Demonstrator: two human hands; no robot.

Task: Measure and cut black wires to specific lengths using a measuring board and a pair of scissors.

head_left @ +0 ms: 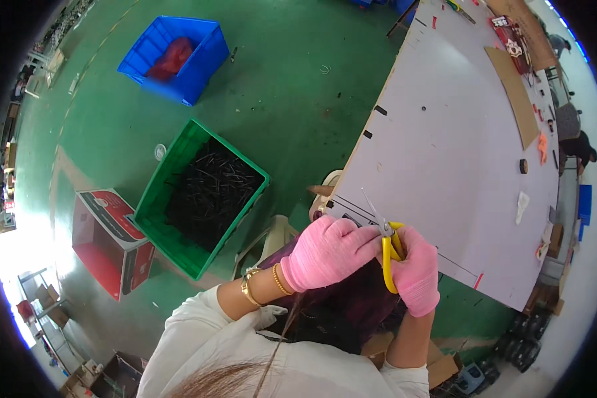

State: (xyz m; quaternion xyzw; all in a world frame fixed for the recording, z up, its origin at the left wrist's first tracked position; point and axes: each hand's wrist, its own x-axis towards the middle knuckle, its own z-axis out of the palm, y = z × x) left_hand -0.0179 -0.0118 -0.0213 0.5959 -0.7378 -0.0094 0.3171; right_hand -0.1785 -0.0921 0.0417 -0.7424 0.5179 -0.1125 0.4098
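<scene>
Yellow-handled metal cutting pliers (390, 252) sit at the near edge of the big white desk (444, 152), right in front of the person. They look light, rigid and hard; the coated handles are the place to grip, well clear of the grey jaws. A thin pale wire (370, 202) sticks up from the jaws, probably springy and easily bent. Right hand (416, 268), pink glove, fingers clenched round the handles. Left hand (328, 252), pink glove, curled shut beside the jaws; can't tell what it pinches. Green plastic crate (202, 196) of black sticks stands on the floor, left.

A green bin (154, 219) full of black sticks is sitting on the green floor (278, 86) by me. A blue bin (199, 73) and a red box (109, 239) are sitting nearby.
</scene>
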